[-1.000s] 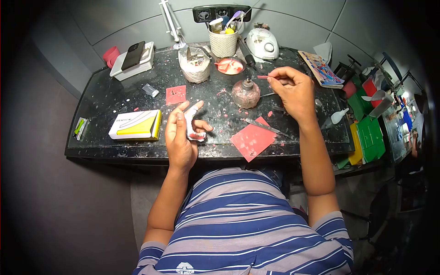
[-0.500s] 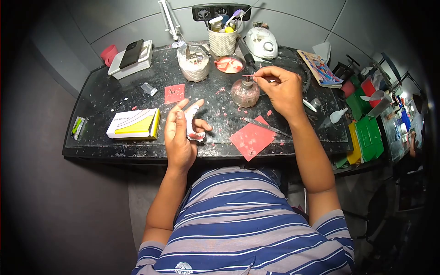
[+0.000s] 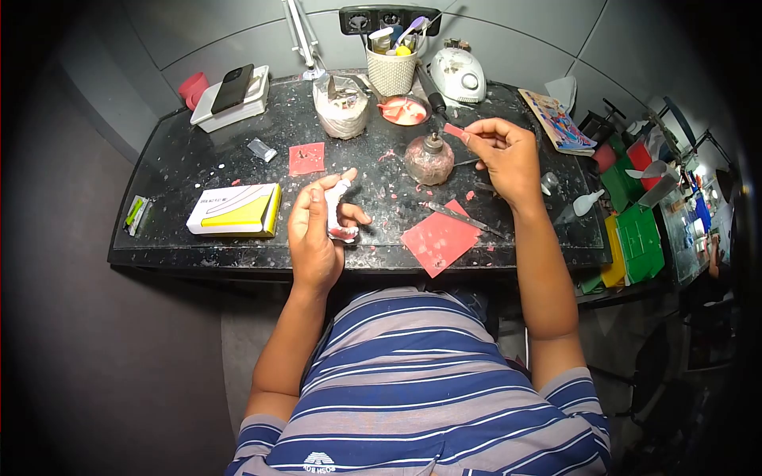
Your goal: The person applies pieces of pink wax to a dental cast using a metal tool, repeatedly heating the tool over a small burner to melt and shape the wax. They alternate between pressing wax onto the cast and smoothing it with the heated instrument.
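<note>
My left hand is closed around a white plaster dental cast with pink wax along its lower end. Pinched between the thumb and fingers of my right hand is a narrow strip of pink wax. The strip's free end is above and just right of the wick of a glass spirit burner; I cannot make out a flame. In front of the burner a pink wax sheet lies on the bench, with a wax knife across its upper edge. A smaller wax piece lies beyond my left hand.
The black bench carries a yellow-and-white box, a bag-lined container, a dish of pink wax, a tool basket, a white control unit and a magazine. Green bins stand at the right.
My right hand has shifted slightly right and turned the wax strip, so its flat face now shows. My left hand still holds the dental cast in nearly the same place.
</note>
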A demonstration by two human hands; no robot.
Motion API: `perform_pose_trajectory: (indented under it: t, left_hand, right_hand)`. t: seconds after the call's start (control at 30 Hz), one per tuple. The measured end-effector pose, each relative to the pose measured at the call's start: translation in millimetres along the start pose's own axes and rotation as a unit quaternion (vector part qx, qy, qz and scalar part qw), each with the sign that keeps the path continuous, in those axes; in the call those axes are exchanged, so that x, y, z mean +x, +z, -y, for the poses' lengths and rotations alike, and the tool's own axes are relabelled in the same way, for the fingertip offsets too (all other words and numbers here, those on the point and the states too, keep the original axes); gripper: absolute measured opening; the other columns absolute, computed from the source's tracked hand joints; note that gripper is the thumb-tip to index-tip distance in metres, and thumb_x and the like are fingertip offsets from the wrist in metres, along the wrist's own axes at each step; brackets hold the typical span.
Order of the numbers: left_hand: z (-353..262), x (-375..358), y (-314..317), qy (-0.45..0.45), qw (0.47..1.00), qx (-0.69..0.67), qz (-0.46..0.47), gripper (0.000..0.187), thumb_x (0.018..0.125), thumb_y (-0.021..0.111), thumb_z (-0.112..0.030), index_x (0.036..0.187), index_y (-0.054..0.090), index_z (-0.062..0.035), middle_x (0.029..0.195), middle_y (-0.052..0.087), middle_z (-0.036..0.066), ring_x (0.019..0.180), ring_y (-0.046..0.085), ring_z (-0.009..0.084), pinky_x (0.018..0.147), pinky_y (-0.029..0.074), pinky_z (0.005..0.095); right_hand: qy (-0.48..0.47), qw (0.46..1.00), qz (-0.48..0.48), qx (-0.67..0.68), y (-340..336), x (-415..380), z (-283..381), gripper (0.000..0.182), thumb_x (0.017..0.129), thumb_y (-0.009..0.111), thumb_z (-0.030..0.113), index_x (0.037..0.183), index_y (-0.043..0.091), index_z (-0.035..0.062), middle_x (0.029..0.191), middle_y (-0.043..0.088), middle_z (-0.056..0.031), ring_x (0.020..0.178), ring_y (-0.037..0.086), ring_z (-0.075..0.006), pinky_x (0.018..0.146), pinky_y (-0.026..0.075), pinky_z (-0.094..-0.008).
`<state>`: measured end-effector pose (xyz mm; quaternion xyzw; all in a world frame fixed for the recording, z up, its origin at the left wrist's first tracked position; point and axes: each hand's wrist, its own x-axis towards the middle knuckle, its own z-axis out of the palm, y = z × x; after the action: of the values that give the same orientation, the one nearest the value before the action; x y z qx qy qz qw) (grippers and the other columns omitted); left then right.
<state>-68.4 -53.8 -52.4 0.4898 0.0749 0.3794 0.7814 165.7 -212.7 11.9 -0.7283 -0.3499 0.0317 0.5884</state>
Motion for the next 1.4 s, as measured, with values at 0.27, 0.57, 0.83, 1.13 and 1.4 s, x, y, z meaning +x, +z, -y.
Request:
perform_pose_trajectory:
  t: [0.27,0.57,0.83,1.13,1.4]
  left_hand:
    - [-1.8,-0.5,1.9,-0.006,1.000,-0.018,-0.007,0.040,0.109,0.041,-0.034,0.124,0.049,0.0025,0.133,0.059,0.026,0.073,0.068,0.0189,0.054,0.048,0.0201]
    - [-0.2,0.1,-1.4,0.003,1.000,-0.003,0.006,0.041,0.110,0.038,-0.034,0.124,0.051,0.0015,0.134,0.058,0.029,0.075,0.070,0.0203,0.057,0.052,0.0225]
    - [0.1,-0.6,-0.9,-0.002,1.000,-0.019,0.001,0.044,0.110,0.039,-0.035,0.124,0.054,0.0038,0.124,0.063,0.024,0.071,0.066,0.0177,0.057,0.049,0.0215]
    - [-6.6,-8.8,-2.0,-0.039,0.985,0.013,0.167,0.047,0.101,0.056,-0.015,0.142,0.048,0.0051,0.118,0.065,0.015,0.094,0.065,0.0147,0.080,0.049,0.0231]
    - [-8.9,-15.3,5.5,-0.022,0.972,0.069,0.223,0.053,0.101,0.060,-0.019,0.144,0.036,0.0008,0.128,0.059,0.017,0.104,0.064,0.0194,0.088,0.051,0.0299]
  right_hand:
    - [0.137,0.979,0.076,0.130,-10.0,4.4,0.1,0.011,0.094,0.069,0.008,0.101,0.068,-0.0006,0.083,0.066,-0.0007,0.060,0.052,-0.0028,0.047,0.042,-0.0193]
    - [0.141,0.977,0.099,0.127,4.6,11.6,-5.9,0.009,0.095,0.070,0.014,0.098,0.070,0.0053,0.083,0.063,0.0046,0.065,0.048,-0.0016,0.055,0.037,-0.0187]
    - [0.123,0.974,0.105,0.160,4.4,4.4,-1.5,0.009,0.096,0.068,0.012,0.098,0.068,0.0035,0.081,0.061,0.0042,0.064,0.049,-0.0021,0.053,0.037,-0.0189]
    - [0.080,0.978,0.086,0.173,1.4,-59.8,25.3,0.017,0.089,0.070,-0.002,0.105,0.065,-0.0045,0.082,0.069,-0.0049,0.066,0.064,-0.0039,0.056,0.051,-0.0169]
    - [-0.133,0.981,0.088,0.111,42.2,-85.0,44.3,0.018,0.088,0.073,-0.002,0.105,0.070,-0.0033,0.090,0.071,-0.0049,0.076,0.066,-0.0039,0.061,0.052,-0.0161]
